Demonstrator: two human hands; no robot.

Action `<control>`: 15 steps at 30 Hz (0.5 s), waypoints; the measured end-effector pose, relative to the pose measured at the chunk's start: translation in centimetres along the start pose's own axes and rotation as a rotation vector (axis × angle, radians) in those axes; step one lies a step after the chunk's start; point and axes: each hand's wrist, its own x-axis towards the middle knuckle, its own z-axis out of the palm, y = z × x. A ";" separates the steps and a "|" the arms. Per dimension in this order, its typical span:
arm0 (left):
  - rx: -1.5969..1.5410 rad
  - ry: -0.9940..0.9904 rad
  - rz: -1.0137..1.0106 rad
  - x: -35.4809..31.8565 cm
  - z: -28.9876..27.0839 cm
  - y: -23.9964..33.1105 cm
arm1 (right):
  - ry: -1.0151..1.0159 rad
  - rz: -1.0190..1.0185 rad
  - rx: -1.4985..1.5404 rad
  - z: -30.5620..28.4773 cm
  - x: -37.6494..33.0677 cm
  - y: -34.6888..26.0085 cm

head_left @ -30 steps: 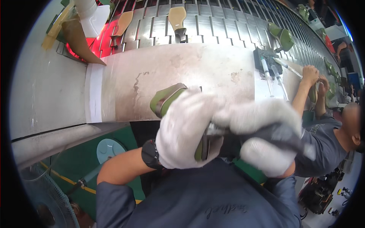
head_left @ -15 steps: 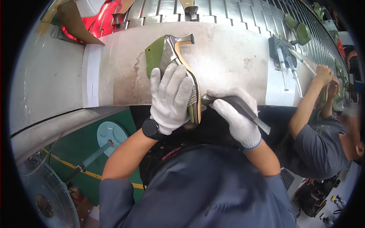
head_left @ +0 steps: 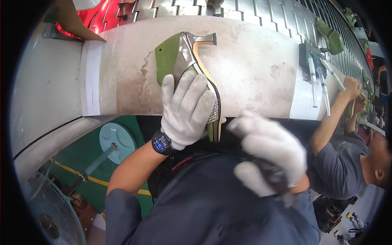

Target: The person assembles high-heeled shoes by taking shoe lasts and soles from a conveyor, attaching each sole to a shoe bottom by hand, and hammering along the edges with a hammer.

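Note:
A heeled shoe on a green shoe last lies on its side, its metallic heel toward the far side and its tan sole edge facing right. The toe end, with a glittery strap, sticks out past the bench's near edge. My gloved left hand is wrapped over the front of the shoe, pressing it against the bench. To the right of the toe, in front of my body, my gloved right hand is raised and blurred by motion. It grips a dark metal shoemaker's hammer, apart from the shoe.
A pale stained bench borders a slatted metal conveyor. Several syringes stand in a dark holder near another green last. A co-worker sits close on the right. A fan stands lower left.
My right hand has pulled back from the toe, down and to the right, with the hammer swung toward my body. My left hand still holds the shoe, with its toe slightly nearer.

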 end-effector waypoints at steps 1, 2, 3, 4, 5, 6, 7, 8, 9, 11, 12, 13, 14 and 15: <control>-0.007 -0.003 -0.002 0.0 0.3 0.1 | 0.225 -0.001 -0.014 3.1 -0.8 1.3; -0.012 0.019 -0.009 0.2 0.8 0.3 | 0.192 0.023 -0.027 3.9 -0.9 1.9; 0.002 0.032 -0.015 0.2 0.9 0.4 | 0.159 0.035 -0.023 4.6 -0.9 2.6; -0.015 0.035 -0.029 0.3 0.9 0.6 | 0.280 0.015 -0.063 5.8 -1.3 2.4; -0.019 0.030 -0.032 0.3 0.7 0.6 | 0.280 0.023 -0.061 6.0 -1.4 2.6; -0.020 0.014 -0.037 0.3 0.6 0.5 | 0.322 0.058 -0.014 6.2 -1.5 2.7; -0.021 -0.001 -0.042 0.2 0.6 0.5 | 0.365 0.094 0.031 6.3 -1.4 2.8; -0.018 -0.024 -0.051 -0.1 0.4 0.6 | 0.364 0.096 0.066 6.4 -1.3 2.8; -0.026 -0.027 -0.055 -0.2 0.4 0.6 | 0.364 0.105 0.064 6.2 -1.1 2.6; -0.011 -0.014 -0.056 -0.3 0.4 0.6 | 0.331 0.220 0.187 5.7 -1.0 2.3; -0.022 -0.009 -0.052 -0.3 0.5 0.6 | 0.327 0.225 0.187 5.5 -1.0 2.4; -0.023 -0.009 -0.058 -0.3 0.5 0.6 | 0.326 0.244 0.214 5.4 -1.0 2.4; -0.031 -0.020 -0.062 -0.4 0.4 0.6 | 0.324 0.264 0.241 5.2 -1.0 2.6; -0.039 -0.030 -0.067 -0.4 0.3 0.7 | 0.319 0.267 0.242 4.8 -0.9 2.9</control>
